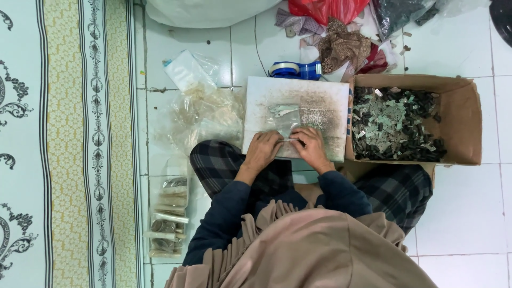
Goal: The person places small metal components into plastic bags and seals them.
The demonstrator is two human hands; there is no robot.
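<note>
My left hand (pixel 262 149) and my right hand (pixel 309 145) meet at the near edge of a worn white board (pixel 320 101) that rests across my lap. Both pinch the near end of a small clear plastic bag (pixel 285 118) lying flat on the board; a little pale material shows at its far end. My fingers are closed on the bag's edge, thumbs almost touching.
A cardboard box (pixel 469 122) of small dark and silvery pieces stands to the right. A blue tape dispenser (pixel 293 69) lies beyond the board. Loose clear bags (pixel 205 112) pile up at left, filled packets (pixel 168 218) lower left, and a patterned mat (pixel 69 144) at far left.
</note>
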